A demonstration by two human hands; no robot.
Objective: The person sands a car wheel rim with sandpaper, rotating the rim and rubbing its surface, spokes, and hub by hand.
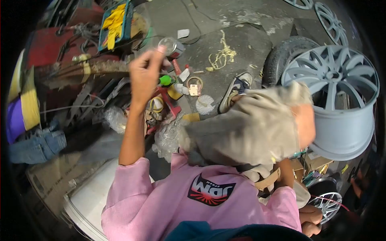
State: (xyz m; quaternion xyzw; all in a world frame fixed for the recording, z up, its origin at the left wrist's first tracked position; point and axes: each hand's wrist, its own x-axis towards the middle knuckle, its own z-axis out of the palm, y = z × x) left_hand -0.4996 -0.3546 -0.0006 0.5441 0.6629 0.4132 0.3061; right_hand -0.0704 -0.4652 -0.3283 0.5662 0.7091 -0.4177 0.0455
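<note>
My left hand (148, 69) is raised in front of me, slightly blurred, its fingers bent in toward the thumb. Any small thing between them is too unclear to name. One fingertip overlaps the edge of a metal can (173, 49) in view; whether they touch, I cannot tell. Below that hand are a green-capped bottle (165, 80) and a roll of tape (194, 84) on the ground. My right forearm (284, 172) passes behind my bent leg in beige trousers (245, 128), which hides my right hand.
A grey multi-spoke wheel rim (333, 136) stands at right beside a black tyre (281, 56). Yellow gloves (114, 24) lie in a teal crate (128, 24). Crumpled clear plastic (167, 138) and yellow string (222, 56) lie on the floor. A silver wheel (327, 207) is lower right.
</note>
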